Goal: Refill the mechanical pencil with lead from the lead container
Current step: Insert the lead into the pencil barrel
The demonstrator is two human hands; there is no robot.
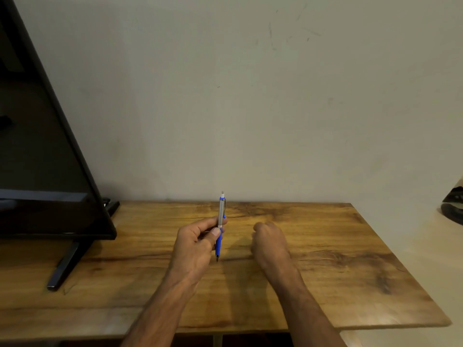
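A mechanical pencil (221,216) with a silver upper barrel, blue grip and white eraser end stands upright above the wooden table (325,246), tip pointing down. My left hand (195,246) grips it around the middle between thumb and fingers. My right hand (269,242) rests on the table just right of the pencil, fingers curled into a loose fist; whatever may be inside it is hidden. No lead container shows anywhere in view.
A black flat screen (50,146) on a stand (65,264) fills the left side of the table. The plain wall runs along the table's back edge. A dark object (453,204) sits off the table at the far right.
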